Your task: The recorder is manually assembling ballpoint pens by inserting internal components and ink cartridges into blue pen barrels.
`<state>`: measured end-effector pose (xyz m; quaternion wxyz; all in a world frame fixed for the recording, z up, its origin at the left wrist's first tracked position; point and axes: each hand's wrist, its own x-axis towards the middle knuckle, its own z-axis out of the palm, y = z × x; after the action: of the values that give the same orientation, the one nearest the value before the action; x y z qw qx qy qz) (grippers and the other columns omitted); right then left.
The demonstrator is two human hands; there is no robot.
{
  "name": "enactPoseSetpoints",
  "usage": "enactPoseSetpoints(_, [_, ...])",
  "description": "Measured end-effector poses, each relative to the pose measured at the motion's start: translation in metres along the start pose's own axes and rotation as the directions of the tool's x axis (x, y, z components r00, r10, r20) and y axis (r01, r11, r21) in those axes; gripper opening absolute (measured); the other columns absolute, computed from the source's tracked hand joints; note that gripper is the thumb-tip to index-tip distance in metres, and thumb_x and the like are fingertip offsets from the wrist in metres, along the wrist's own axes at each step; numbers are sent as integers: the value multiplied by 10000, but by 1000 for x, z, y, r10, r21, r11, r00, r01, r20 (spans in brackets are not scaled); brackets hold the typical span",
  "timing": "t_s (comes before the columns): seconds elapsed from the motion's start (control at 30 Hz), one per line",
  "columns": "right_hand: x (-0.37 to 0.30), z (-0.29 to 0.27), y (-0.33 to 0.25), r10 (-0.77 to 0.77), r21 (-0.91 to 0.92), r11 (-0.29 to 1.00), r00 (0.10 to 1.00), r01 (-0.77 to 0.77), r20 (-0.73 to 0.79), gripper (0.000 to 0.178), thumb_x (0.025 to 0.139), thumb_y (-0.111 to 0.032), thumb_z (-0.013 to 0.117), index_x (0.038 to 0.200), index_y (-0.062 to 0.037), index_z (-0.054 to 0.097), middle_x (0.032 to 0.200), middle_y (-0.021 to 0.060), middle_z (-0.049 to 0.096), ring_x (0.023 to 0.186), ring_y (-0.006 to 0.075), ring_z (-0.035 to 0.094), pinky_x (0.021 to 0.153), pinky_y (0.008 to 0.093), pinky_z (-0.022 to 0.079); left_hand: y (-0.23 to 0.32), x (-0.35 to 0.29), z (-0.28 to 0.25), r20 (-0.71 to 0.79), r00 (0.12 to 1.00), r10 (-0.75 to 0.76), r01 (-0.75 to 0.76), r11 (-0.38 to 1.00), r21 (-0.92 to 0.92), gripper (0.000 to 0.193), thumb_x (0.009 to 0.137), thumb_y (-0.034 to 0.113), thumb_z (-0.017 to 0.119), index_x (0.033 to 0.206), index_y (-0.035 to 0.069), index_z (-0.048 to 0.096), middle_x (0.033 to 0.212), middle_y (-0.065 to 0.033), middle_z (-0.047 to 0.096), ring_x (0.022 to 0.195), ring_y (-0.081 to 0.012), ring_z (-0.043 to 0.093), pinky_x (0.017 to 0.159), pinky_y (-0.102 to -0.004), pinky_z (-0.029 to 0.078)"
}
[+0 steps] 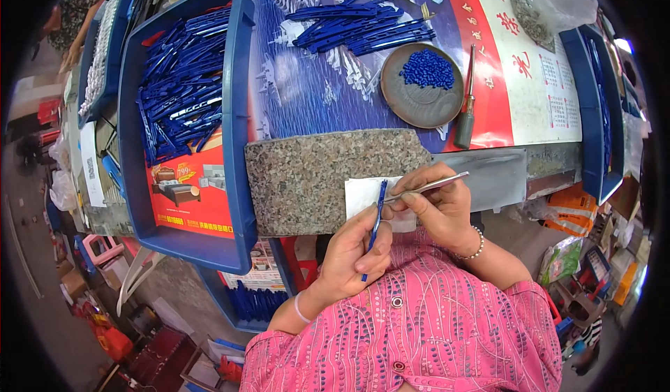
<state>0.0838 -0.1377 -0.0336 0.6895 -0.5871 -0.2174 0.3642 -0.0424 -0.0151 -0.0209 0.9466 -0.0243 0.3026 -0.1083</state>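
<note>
Between the fingers of my left hand [350, 251] is a slim blue plastic strip [380, 210], held nearly upright. My right hand [441, 207] pinches a thin metal tool [447, 181] that looks like tweezers. Its tip points toward the strip; whether they touch, or a small piece is in the tip, I cannot make out. Under the hands lies a white paper [357, 195] on the edge of a speckled granite slab [307, 175]. Beyond it, a round dark dish [419, 111] holds many small blue pieces [427, 69]. Loose blue strips [356, 25] are piled farther back.
At the left stands a blue bin [241, 148] with many blue strips [185, 78]. A screwdriver [465, 120] lies right of the dish. Another blue bin [593, 113] is at the far right, and a lower bin [244, 326] sits below the table edge.
</note>
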Motion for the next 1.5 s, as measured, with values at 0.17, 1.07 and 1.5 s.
enactPoseSetpoints(0.17, [1, 1, 2, -6, 10, 1000, 1000, 6, 9, 149, 856, 28, 552, 948, 15, 435, 928, 169, 573, 759, 154, 602, 661, 252, 521, 1, 0, 0, 10, 1000, -17, 17, 1000, 9, 338, 1007, 305, 240, 1073, 75, 479, 625, -13, 468, 315, -44, 295, 298, -199, 235])
enactPoseSetpoints(1.07, [3, 0, -7, 37, 78, 996, 999, -38, 13, 137, 852, 19, 557, 948, 1, 460, 901, 146, 585, 741, 150, 589, 660, 264, 498, -6, 0, 3, -71, 996, 60, -59, 998, 13, 259, 991, 296, 342, 1024, 77, 478, 591, -11, 458, 334, -44, 280, 332, -194, 226])
enactPoseSetpoints(1.5, [-4, -1, 0, -114, -152, 981, 992, 121, 55, 148, 837, 56, 556, 940, 4, 463, 918, 163, 572, 786, 175, 582, 688, 274, 494, -9, 0, 9, -102, 986, 133, -113, 976, 185, 258, 983, 306, 356, 1003, 84, 485, 562, 0, 435, 341, -38, 297, 303, -174, 217])
